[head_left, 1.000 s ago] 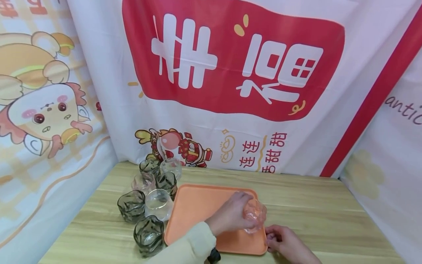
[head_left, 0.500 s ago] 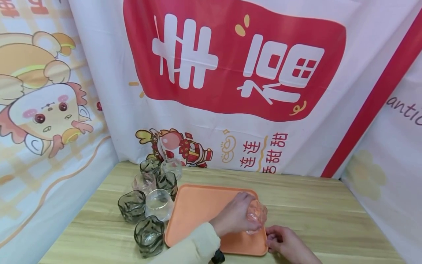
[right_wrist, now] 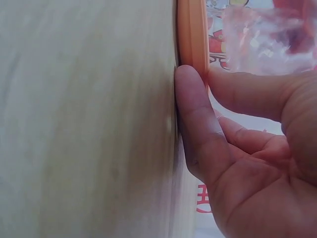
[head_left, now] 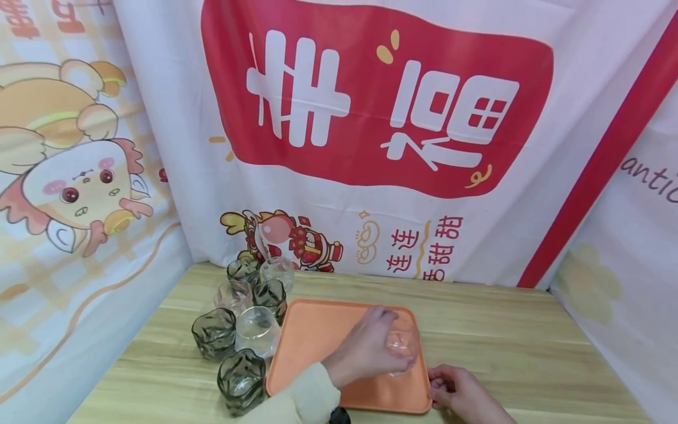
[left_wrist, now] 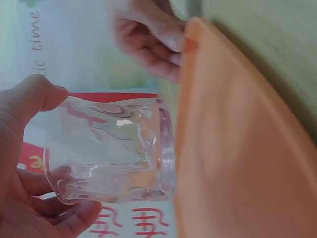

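My left hand (head_left: 365, 347) grips a clear, faintly pink glass cup (head_left: 401, 346) by its upper part, over the right side of an orange tray (head_left: 318, 327). In the left wrist view, thumb and fingers lie on opposite sides of the cup (left_wrist: 114, 148), and its thick base is at or just above the tray; I cannot tell whether they touch. At the tray's front right corner, my right hand (head_left: 466, 391) pinches the rim between thumb and finger. The right wrist view has the tray's edge (right_wrist: 193, 37) between those fingertips.
Left of the tray several glass cups stand close together on the wooden table (head_left: 503, 341): smoky grey ones, such as the front cup (head_left: 242, 380), a clear one (head_left: 258, 330) and a pinkish one (head_left: 233, 294). A printed curtain (head_left: 371, 194) hangs behind the table.
The left hand has shifted slightly left with the glass cup, from near the tray's right rim further inward. The right hand keeps its hold on the tray's corner.
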### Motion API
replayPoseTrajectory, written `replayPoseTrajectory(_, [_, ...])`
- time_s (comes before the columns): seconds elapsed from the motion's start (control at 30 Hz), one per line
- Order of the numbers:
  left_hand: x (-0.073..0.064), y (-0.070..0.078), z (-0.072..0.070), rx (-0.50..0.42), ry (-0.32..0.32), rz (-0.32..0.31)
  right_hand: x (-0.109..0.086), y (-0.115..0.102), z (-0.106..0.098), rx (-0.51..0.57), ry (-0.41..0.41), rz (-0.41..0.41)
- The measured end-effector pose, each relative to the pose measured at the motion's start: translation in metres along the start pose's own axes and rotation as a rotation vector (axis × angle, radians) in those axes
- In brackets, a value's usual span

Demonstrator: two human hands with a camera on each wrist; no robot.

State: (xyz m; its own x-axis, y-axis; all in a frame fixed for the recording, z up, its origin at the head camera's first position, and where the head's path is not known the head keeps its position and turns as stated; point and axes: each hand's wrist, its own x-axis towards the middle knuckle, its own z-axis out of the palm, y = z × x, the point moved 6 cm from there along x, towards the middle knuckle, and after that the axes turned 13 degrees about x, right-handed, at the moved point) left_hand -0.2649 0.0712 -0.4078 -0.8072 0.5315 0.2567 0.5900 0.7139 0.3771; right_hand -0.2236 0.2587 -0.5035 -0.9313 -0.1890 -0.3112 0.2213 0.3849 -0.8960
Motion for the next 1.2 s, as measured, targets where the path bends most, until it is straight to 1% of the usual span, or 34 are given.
replayPoseTrajectory(0.1, [-0.011, 0.000, -0.018, -0.025, 0.014, 0.003, 0.000, 0.001, 0.001, 0.013, 0.015, 0.030])
replayPoseTrajectory(0.2, [-0.024, 0.001, -0.038, -0.018, 0.047, 0.014, -0.001, 0.001, 0.002, 0.021, 0.015, 0.021])
replayPoseTrajectory(0.4, [-0.048, 0.000, -0.074, 0.004, 0.124, 0.028, -0.003, -0.002, 0.002, 0.035, -0.025, -0.046])
replayPoseTrajectory(0.53, [-0.061, -0.004, -0.096, 0.039, 0.195, 0.037, -0.004, -0.003, 0.002, 0.051, -0.058, -0.100])
replayPoseTrajectory(0.57, [-0.065, -0.006, -0.101, 0.062, 0.211, 0.029, -0.005, -0.004, 0.002, 0.057, -0.067, -0.115])
replayPoseTrajectory(0.63, [-0.072, -0.009, -0.112, 0.078, 0.233, 0.014, -0.005, -0.004, 0.002, 0.067, -0.081, -0.133])
replayPoseTrajectory(0.73, [-0.083, -0.015, -0.129, 0.103, 0.248, -0.010, -0.005, -0.004, 0.003, 0.075, -0.093, -0.144])
replayPoseTrajectory(0.8, [-0.091, -0.021, -0.141, 0.114, 0.262, -0.022, -0.004, -0.003, 0.003, 0.083, -0.092, -0.132])
replayPoseTrajectory(0.93, [-0.110, -0.033, -0.167, 0.202, 0.324, -0.009, -0.003, -0.001, 0.002, 0.092, -0.094, -0.139])
replayPoseTrajectory(1.0, [-0.120, -0.040, -0.178, 0.251, 0.352, -0.017, -0.003, -0.002, 0.002, 0.097, -0.098, -0.149])
replayPoseTrajectory(1.07, [-0.131, -0.048, -0.189, 0.268, 0.371, -0.038, -0.004, -0.002, 0.002, 0.098, -0.102, -0.153])
replayPoseTrajectory(1.2, [-0.157, -0.065, -0.206, 0.295, 0.392, -0.109, -0.005, -0.002, 0.001, 0.103, -0.111, -0.148])
